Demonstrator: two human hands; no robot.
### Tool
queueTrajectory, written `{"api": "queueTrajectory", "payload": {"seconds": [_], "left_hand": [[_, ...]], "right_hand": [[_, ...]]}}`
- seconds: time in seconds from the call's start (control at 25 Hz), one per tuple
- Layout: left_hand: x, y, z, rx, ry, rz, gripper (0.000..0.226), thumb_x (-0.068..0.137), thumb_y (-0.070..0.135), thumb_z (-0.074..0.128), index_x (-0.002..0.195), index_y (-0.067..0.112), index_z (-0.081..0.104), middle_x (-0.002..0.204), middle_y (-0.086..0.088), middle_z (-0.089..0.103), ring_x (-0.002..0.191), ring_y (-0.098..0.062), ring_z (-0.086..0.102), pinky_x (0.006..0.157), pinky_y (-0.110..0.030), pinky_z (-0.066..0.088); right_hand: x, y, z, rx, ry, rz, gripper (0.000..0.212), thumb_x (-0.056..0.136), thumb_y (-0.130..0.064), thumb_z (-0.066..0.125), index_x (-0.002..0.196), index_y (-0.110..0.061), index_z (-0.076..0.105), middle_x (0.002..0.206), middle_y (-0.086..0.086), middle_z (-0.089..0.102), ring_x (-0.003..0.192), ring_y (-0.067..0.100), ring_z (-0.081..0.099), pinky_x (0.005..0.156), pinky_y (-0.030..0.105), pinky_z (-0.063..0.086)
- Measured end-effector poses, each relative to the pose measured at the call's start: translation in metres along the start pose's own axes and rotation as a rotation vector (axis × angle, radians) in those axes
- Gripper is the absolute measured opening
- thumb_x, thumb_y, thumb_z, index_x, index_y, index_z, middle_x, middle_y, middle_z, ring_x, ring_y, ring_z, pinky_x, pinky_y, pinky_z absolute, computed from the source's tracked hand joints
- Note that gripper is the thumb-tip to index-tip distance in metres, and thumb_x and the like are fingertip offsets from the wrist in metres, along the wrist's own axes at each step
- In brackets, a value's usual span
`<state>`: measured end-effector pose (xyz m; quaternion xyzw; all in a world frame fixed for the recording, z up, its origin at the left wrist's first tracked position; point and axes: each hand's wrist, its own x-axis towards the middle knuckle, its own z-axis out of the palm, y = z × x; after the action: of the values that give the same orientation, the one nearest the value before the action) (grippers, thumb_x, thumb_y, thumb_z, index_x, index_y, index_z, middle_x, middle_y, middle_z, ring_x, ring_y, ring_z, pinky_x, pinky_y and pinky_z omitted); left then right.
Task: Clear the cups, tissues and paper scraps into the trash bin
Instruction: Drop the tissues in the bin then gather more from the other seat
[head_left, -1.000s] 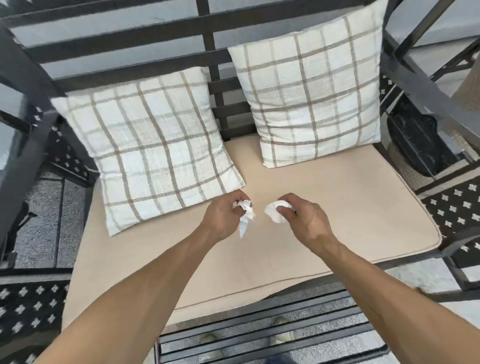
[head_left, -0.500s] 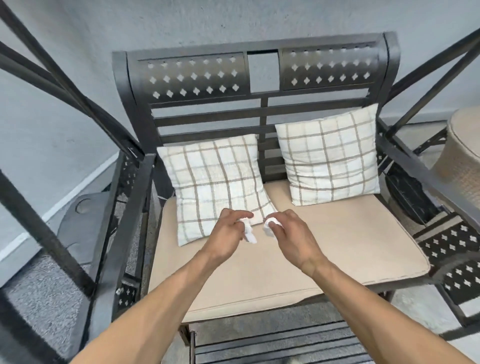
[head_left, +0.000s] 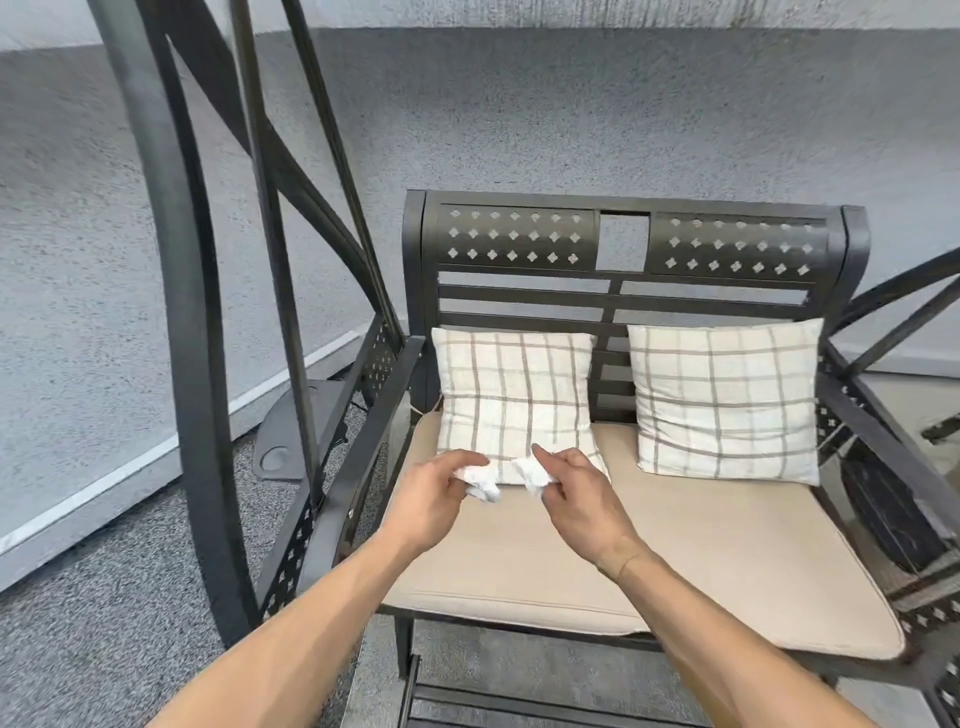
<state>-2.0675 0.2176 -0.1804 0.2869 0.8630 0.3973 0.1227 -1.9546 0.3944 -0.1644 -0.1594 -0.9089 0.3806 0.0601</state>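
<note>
Left hand pinched one crumpled white tissue; right hand pinched a second tissue. The wads sat just apart, between the fingertips, above the seat cushion. Both looked soft, balled, with loose tails. I'd say keep both pinches firm, tuck the tails in, carry them together. No trash bin in view.

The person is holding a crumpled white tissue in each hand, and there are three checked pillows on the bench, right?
Not quite. The head view shows two checked pillows, not three: the left pillow and the right pillow lean on the bench back. The rest is right: the left hand holds one tissue and the right hand another tissue.
</note>
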Motion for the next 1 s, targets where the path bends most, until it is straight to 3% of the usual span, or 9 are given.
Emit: {"api": "queueTrajectory", "payload": {"seconds": [0.08, 0.16, 0.36, 0.52, 0.68, 0.84, 1.0], "left_hand": [[-0.028, 0.001, -0.010, -0.009, 0.071, -0.063, 0.035, 0.088, 0.001, 0.055, 0.107, 0.028, 0.065, 0.091, 0.002, 0.072, 0.074, -0.014, 0.064, 0.071, -0.025, 0.049], [-0.056, 0.000, -0.022, 0.004, 0.137, -0.093, 0.030, 0.087, 0.005, 0.057, 0.101, 0.032, 0.057, 0.077, 0.003, 0.067, 0.061, -0.004, 0.055, 0.055, -0.017, 0.039], [-0.135, -0.014, -0.076, -0.061, 0.342, -0.223, 0.023, 0.084, 0.008, 0.057, 0.085, 0.030, 0.055, 0.067, 0.003, 0.063, 0.055, -0.001, 0.049, 0.052, -0.017, 0.036], [-0.201, -0.049, -0.128, -0.075, 0.490, -0.362, 0.026, 0.084, 0.009, 0.059, 0.088, 0.035, 0.057, 0.074, 0.006, 0.067, 0.052, -0.002, 0.048, 0.049, -0.019, 0.036], [-0.274, -0.095, -0.177, -0.131, 0.627, -0.493, 0.031, 0.085, 0.007, 0.060, 0.090, 0.037, 0.058, 0.083, 0.004, 0.070, 0.048, -0.006, 0.050, 0.045, -0.024, 0.038], [-0.337, -0.142, -0.225, -0.143, 0.716, -0.558, 0.028, 0.086, 0.009, 0.061, 0.095, 0.035, 0.059, 0.098, 0.011, 0.071, 0.072, -0.016, 0.068, 0.061, -0.037, 0.053], [-0.383, -0.205, -0.272, -0.220, 0.713, -0.612, 0.035, 0.085, 0.003, 0.059, 0.096, 0.036, 0.057, 0.107, 0.010, 0.068, 0.083, -0.017, 0.068, 0.065, -0.033, 0.054]], "right_hand": [[-0.016, -0.011, 0.005, 0.004, 0.015, -0.045, 0.047, 0.091, -0.010, 0.047, 0.136, -0.019, 0.054, 0.105, -0.007, 0.051, 0.089, 0.007, 0.052, 0.075, 0.008, 0.030], [-0.026, -0.025, 0.012, 0.003, 0.016, -0.075, 0.041, 0.087, -0.013, 0.053, 0.127, -0.020, 0.062, 0.107, -0.007, 0.057, 0.089, 0.007, 0.054, 0.079, 0.011, 0.032], [-0.039, -0.091, 0.054, 0.012, -0.053, -0.204, 0.031, 0.083, -0.022, 0.059, 0.112, -0.024, 0.070, 0.106, -0.008, 0.062, 0.086, 0.008, 0.057, 0.076, 0.016, 0.036], [-0.043, -0.153, 0.107, 0.021, -0.137, -0.351, 0.031, 0.082, -0.020, 0.059, 0.110, -0.026, 0.070, 0.096, -0.013, 0.058, 0.085, 0.005, 0.054, 0.072, 0.015, 0.033], [-0.055, -0.214, 0.180, -0.006, -0.240, -0.455, 0.032, 0.083, -0.020, 0.062, 0.114, -0.022, 0.070, 0.106, -0.004, 0.064, 0.099, 0.014, 0.059, 0.082, 0.020, 0.038], [-0.077, -0.276, 0.257, -0.023, -0.331, -0.530, 0.035, 0.084, -0.022, 0.063, 0.118, -0.021, 0.068, 0.110, -0.002, 0.064, 0.100, 0.015, 0.059, 0.087, 0.024, 0.039], [-0.094, -0.327, 0.330, -0.023, -0.393, -0.517, 0.035, 0.086, -0.023, 0.061, 0.122, -0.022, 0.065, 0.111, -0.004, 0.062, 0.096, 0.011, 0.057, 0.087, 0.025, 0.040]]}}
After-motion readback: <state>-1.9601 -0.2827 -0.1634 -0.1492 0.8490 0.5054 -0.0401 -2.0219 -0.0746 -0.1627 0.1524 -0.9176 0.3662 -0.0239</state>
